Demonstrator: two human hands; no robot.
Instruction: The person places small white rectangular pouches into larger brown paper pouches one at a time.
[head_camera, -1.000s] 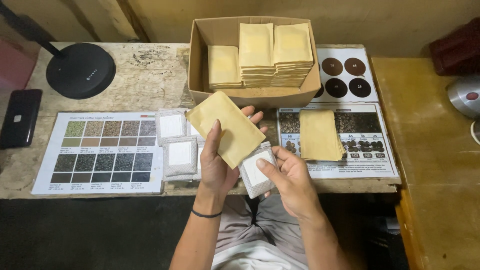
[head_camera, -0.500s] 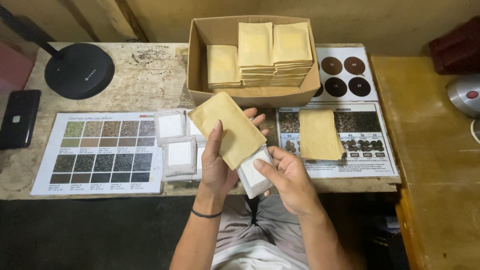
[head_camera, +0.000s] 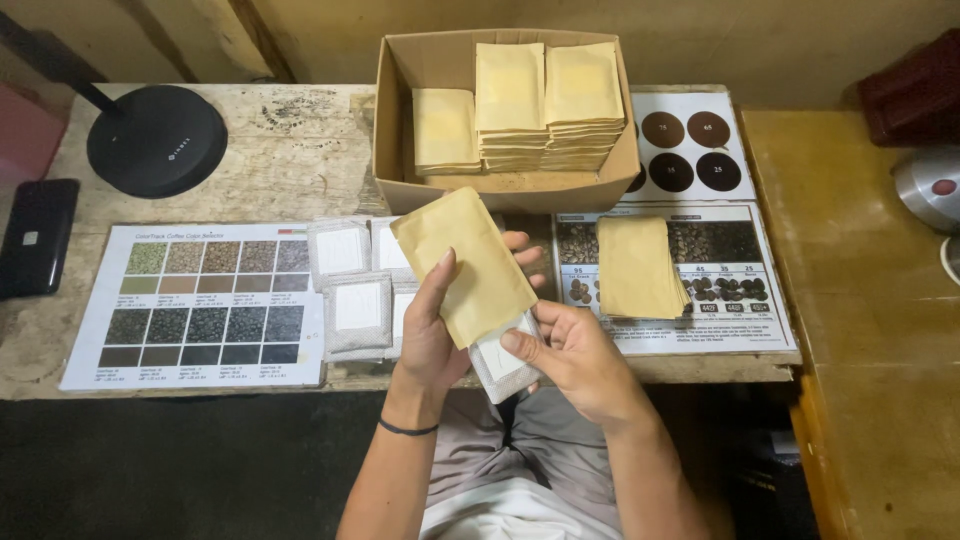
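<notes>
Gripping a tan pouch (head_camera: 470, 265) in the left hand (head_camera: 432, 330), right hand (head_camera: 575, 360) pinching a white sachet (head_camera: 500, 362) at its mouth, over the tabletop's (head_camera: 280, 150) front edge

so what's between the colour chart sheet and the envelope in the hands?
Head view: a cluster of white filter sachets lies on the table between the colour chart sheet and the tan envelope held by the left hand.
</notes>
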